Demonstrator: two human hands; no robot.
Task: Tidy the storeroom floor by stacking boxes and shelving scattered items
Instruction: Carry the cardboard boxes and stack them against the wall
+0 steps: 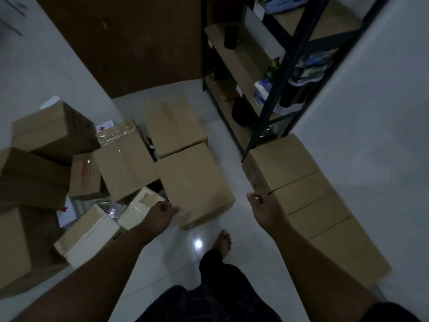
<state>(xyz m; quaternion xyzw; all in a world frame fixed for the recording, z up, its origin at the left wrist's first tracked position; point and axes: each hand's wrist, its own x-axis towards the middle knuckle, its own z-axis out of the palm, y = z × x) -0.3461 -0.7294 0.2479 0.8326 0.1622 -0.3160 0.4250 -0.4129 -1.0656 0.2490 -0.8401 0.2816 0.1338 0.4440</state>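
Many brown cardboard boxes lie about the dim storeroom floor. One large closed box (195, 182) sits in the middle, with another box (174, 124) behind it. My left hand (162, 211) hangs at the large box's near left corner, fingers curled, holding nothing. My right hand (262, 204) is loosely curled beside a row of boxes (301, 189) lined along the right wall, and holds nothing. A jumbled heap of boxes (51, 154) fills the left side, with pale boxes (90, 233) and small white packs with a red cross (66, 211) among them.
A black metal shelf rack (278, 89) with wooden boards stands at the back right, holding packets, a dark cup (231, 37) and a dark round object. A brown door (130, 43) closes the far end. My bare foot (224, 242) stands on the glossy white tiles.
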